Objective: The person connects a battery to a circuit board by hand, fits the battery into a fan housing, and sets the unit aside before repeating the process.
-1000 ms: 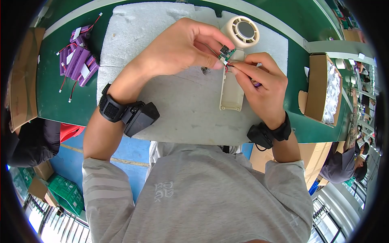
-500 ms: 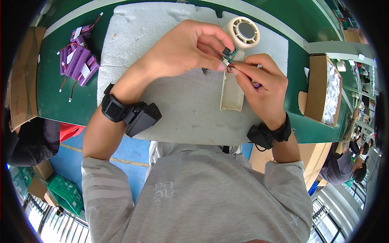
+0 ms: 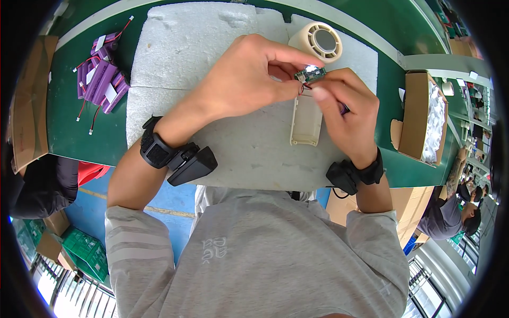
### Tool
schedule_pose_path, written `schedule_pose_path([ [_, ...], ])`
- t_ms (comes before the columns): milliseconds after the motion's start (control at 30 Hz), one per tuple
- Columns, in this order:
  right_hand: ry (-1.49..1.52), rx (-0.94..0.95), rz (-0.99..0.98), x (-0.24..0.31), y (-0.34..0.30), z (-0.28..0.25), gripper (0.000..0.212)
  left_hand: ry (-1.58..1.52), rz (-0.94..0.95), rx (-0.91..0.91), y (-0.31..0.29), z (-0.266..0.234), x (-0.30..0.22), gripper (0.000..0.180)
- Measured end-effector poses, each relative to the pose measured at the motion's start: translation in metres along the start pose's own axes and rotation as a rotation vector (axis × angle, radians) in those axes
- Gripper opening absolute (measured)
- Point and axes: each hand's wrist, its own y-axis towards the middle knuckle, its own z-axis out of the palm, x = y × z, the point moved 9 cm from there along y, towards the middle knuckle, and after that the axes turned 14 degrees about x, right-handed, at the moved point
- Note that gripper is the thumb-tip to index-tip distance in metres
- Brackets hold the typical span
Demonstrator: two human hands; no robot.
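Board (image 3: 309, 74) is now tipped flatter, glinting white, pinched by left fingers (image 3: 294, 54), wiring (image 3: 303, 89) gripped by right fingers (image 3: 324, 97), adjustment seemingly unfinished.

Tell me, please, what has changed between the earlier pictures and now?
The left hand has moved rightward and slightly toward the person, turning the green circuit board, which now shows a bright white spot. The cream round part and the cream casing have shifted slightly right. No new grasp or release is visible. The purple battery packs and open cardboard box stayed put.
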Motion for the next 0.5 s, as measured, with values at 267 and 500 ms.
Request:
schedule_pose_path([
  [267, 0.022, -0.076, 0.153, -0.008, -0.001, 0.002, 0.032, 0.186, 0.037, -0.097, -0.003, 0.001, -0.009, 0.037],
  [500, 0.093, -0.061, 0.168, -0.011, -0.004, 0.001, 0.033, 0.197, -0.015, -0.142, -0.006, 0.0, -0.007, 0.034],
])
